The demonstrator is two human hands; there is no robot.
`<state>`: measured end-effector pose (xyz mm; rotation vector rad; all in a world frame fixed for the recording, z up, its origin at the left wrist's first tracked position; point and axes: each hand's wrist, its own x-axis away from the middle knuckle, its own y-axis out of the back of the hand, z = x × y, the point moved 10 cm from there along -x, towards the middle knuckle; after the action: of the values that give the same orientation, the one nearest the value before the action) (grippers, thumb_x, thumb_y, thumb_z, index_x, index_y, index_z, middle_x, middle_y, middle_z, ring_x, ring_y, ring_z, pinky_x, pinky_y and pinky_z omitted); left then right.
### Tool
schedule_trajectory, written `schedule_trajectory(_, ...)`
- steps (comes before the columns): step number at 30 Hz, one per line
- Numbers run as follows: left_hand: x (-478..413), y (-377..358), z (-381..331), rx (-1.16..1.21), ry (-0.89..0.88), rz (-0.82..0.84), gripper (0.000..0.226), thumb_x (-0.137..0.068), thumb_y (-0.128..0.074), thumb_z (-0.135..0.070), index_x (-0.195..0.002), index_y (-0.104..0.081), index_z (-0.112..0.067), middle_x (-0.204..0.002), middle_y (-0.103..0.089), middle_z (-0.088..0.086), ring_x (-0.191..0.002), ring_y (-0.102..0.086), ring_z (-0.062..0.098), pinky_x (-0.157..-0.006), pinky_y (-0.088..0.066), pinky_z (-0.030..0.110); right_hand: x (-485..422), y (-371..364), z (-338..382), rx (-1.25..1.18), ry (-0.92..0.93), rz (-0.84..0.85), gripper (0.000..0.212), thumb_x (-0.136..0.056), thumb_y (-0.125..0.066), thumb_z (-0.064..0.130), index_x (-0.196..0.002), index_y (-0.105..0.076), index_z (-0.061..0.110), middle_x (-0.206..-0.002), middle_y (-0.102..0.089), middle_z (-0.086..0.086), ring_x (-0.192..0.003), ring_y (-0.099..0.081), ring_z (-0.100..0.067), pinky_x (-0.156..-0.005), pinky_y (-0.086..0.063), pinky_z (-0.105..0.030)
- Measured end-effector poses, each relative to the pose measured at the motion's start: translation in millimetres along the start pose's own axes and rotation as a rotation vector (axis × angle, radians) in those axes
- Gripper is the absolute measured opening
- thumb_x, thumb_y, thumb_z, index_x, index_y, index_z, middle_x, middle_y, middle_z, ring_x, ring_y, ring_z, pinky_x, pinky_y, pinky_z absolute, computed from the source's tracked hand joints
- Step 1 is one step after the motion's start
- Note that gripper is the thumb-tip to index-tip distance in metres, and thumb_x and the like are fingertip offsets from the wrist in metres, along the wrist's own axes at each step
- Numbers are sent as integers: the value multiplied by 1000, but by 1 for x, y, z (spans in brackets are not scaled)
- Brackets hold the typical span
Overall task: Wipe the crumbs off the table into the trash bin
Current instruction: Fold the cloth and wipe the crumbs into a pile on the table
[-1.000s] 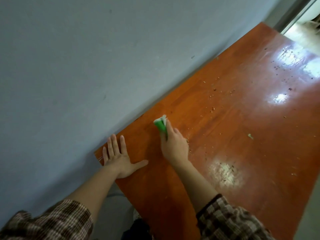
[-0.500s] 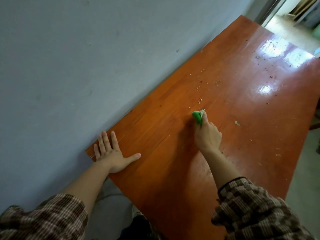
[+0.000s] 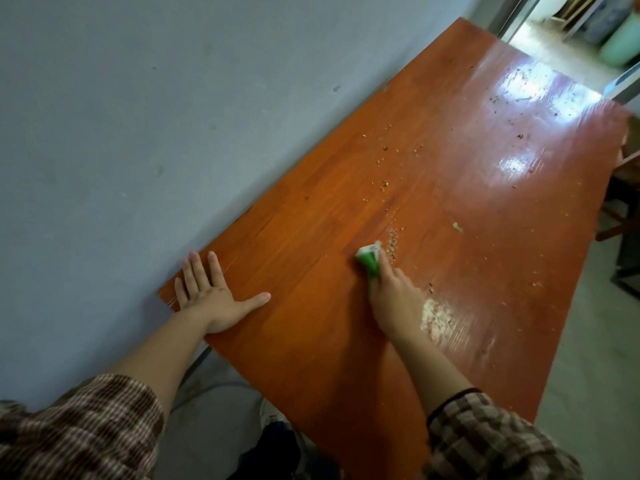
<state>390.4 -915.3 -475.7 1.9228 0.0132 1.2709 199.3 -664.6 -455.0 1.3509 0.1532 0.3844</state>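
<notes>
An orange-brown wooden table (image 3: 311, 341) runs along a grey wall. My right hand (image 3: 394, 299) grips a green and white cloth (image 3: 369, 258) and presses it on the tabletop. A small line of crumbs (image 3: 392, 244) lies just right of the cloth. More crumbs (image 3: 384, 154) are scattered farther along the table, and dark specks (image 3: 519, 98) sit in the glare at the far end. My left hand (image 3: 207, 296) rests flat on the near left corner, fingers spread. No trash bin is in view.
The grey wall (image 3: 173, 133) borders the table's left side. A pale smear (image 3: 436, 317) and a small green scrap (image 3: 458, 227) lie on the tabletop. A dark chair frame (image 3: 623, 237) stands off the right edge. A doorway (image 3: 571, 36) opens beyond the far end.
My right hand has slid the cloth to the right and then back toward me, pushing a line of crumbs. My left hand stays flat on the corner.
</notes>
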Motion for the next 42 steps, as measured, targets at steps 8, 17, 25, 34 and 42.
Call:
schedule_trajectory(8, -3, 3, 0, -19, -5, -112, 136, -53, -31, -94, -137, 40, -13, -144, 46, 15, -135, 40, 30, -112, 18, 47, 7, 49, -29, -117, -98, -113, 48, -99, -35, 35, -146, -28, 26, -83, -58, -2, -64, -52, -18, -58, -42, -30)
schedule_trajectory(17, 26, -11, -24, 67, -55, -510, 87, -93, -33, -59, -151, 6, -7, -159, 15, 13, -146, 14, 26, -118, 7, 44, 75, -11, 54, -93, 177, 47, 51, -97, -40, 33, -147, -28, 26, -98, -63, -5, -81, -59, -22, -68, -50, -35)
schedule_trajectory(25, 62, -54, -69, 50, -260, -524, 75, -99, -38, -38, -150, 8, -6, -160, 9, 9, -147, 11, 21, -111, 13, 36, 50, 24, -82, -127, -230, 15, 46, -99, -36, 33, -145, -32, 30, -86, -59, -3, -69, -55, -19, -51, -41, -27)
schedule_trajectory(34, 107, -135, -67, 73, -220, -467, 73, -99, -28, -44, -151, 6, -6, -159, 13, 10, -146, 17, 23, -114, 11, 37, 132, 26, -54, -794, -176, 232, 36, -95, -49, 20, -131, -51, 25, -89, -65, 5, -67, -60, -12, -51, -50, -15)
schedule_trajectory(42, 132, -176, -73, 69, -75, -490, 72, -99, -18, -48, -150, 10, -6, -159, 15, 12, -146, 14, 26, -117, 2, 44, 235, 18, -34, -441, 319, 279, 47, -95, -46, 32, -141, -37, 27, -89, -64, 10, -67, -59, -3, -57, -51, -18)
